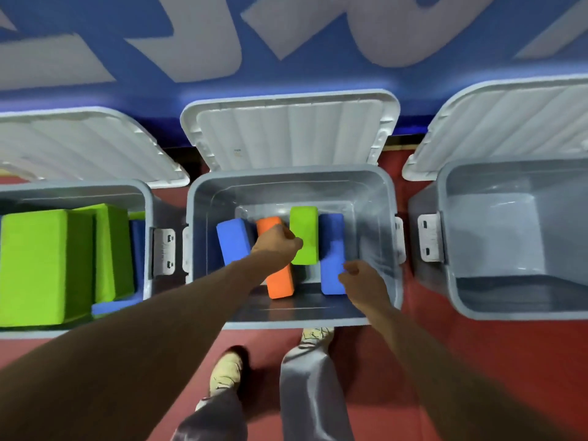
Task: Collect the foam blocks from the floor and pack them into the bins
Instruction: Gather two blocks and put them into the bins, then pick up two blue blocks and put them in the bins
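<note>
Foam blocks in middle bin: left hand curled on orange block; right hand grips rightmost blue block.

a red floor fills the lower part of the frame and shows in the gaps higher up. across the top runs a blue wall with large white lettering, blurred. at bottom centre is a beige shoe, a second beige shoe up and right of it, each under a grey trouser leg
</note>
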